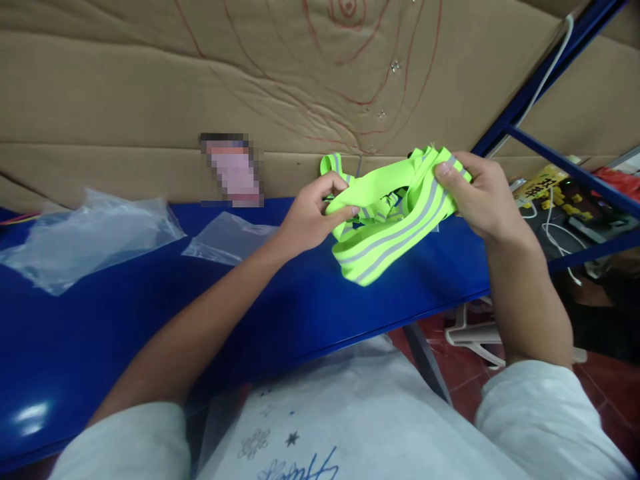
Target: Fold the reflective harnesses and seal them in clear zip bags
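Observation:
Both hands hold a neon yellow-green reflective strap (390,250) with grey stripes, gathered in loose loops above the blue tabletop. My left hand (320,210) pinches a fold at its left side between thumb and fingers. On the other side, my right hand (477,190) grips the bunched upper end, thumb on top. One loop sags toward the table between the hands, and a small curl of strap sticks up behind my left fingers. Dark bits show inside the bundle, too small to make out.
Clear plastic bags (100,233) lie on the blue table (240,320) at left, with another clear bag (227,237) nearer. A blurred-out phone-like object (234,170) leans against the cardboard (125,100). At right stand a blue metal frame (560,160) and cluttered items.

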`<action>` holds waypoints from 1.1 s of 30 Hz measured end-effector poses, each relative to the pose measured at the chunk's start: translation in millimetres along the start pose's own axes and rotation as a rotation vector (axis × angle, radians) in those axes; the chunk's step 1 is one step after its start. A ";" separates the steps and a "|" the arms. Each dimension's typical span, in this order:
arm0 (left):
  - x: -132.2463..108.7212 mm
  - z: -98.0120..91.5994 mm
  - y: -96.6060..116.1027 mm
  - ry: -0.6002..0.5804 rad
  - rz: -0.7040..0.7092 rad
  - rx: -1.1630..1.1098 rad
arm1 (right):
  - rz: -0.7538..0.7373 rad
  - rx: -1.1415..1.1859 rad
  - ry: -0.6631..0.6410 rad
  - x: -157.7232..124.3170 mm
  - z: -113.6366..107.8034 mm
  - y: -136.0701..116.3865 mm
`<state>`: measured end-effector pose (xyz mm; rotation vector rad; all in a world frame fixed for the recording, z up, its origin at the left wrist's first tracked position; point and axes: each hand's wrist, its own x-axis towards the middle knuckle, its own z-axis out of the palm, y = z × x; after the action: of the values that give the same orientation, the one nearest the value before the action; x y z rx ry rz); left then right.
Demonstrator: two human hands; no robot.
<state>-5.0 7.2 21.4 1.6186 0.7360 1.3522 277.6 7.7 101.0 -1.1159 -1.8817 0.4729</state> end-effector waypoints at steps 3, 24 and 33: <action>1.3 -4.4 -3.1 0.259 0.121 0.165 | -0.014 -0.012 -0.023 -4.9 6.2 -3.4; 7.1 -30.0 6.0 -0.213 -0.143 -0.156 | -0.045 -0.059 -0.144 -3.2 21.0 -4.8; 1.7 -12.4 8.5 -0.180 0.052 0.110 | -0.110 -0.081 -0.251 -5.9 24.0 -13.9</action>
<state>-17.4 8.0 30.0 1.8311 0.6734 1.2011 251.9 -2.1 94.4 -1.0362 -2.1861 0.4965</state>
